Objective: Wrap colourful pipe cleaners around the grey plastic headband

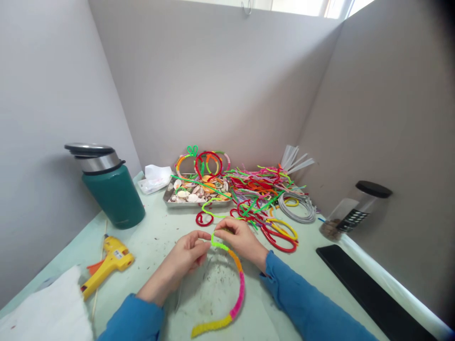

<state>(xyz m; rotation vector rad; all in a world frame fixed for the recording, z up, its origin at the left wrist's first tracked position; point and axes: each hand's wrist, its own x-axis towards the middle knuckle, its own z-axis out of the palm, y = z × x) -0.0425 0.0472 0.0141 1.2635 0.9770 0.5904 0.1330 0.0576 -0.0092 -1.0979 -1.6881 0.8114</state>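
Note:
A curved strip wrapped in pipe cleaners (pixel 241 289) arcs over the table, banded yellow, pink, orange and lime green. My left hand (pixel 192 251) pinches with thumb and forefinger at the strip's green end. On the other side of that end, my right hand (pixel 240 237) has its fingers closed on a lime-green pipe cleaner (pixel 213 238), which stands up in a small bend between the two hands. The fingertips partly hide where it meets the strip. The yellow end of the strip hangs free toward me.
Behind my hands, a metal tray (pixel 192 204) holds shells and wrapped rings (pixel 208 166). Loose pipe cleaners (pixel 256 184) pile beside a grey wire coil (pixel 298 215). To the left are a green bottle (pixel 113 196) and yellow glue gun (pixel 113 258); a clear jar (pixel 350 213) leans right.

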